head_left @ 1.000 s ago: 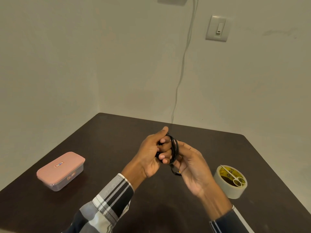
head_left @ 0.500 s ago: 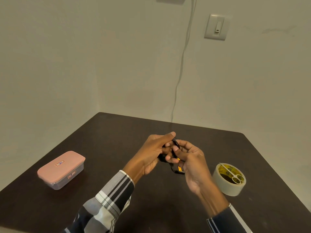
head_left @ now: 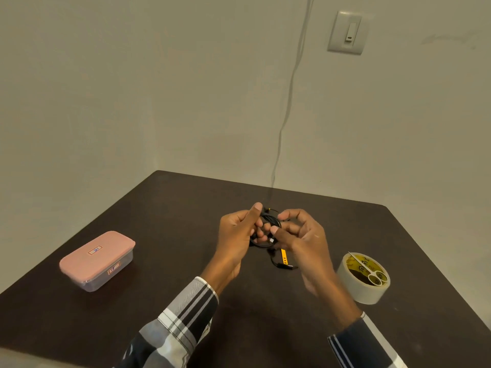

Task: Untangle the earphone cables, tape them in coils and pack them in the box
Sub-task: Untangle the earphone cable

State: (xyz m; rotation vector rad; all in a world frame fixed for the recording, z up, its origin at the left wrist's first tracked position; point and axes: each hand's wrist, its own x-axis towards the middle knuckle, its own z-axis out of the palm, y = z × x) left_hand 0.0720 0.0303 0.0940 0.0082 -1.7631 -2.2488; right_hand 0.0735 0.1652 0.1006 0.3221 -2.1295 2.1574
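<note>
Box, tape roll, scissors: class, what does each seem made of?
Box: probably plastic, matte pink lid, translucent base. Tape roll: probably paper or plastic film, pale matte side, brownish glossy core. Scissors on the roll: pale, possibly metal blades; too small to confirm.

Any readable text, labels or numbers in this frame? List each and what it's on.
None can be read.
Box lid sticker: small blue mark, too small to read.
Box front-wall sticker: blurred, unreadable.
Tape roll inner core: yellow with dark printed marks, too blurred to read.
Yellow piece on the earphone cable: dark dots only, no legible characters.
Wall switch: no marking can be made out.
</note>
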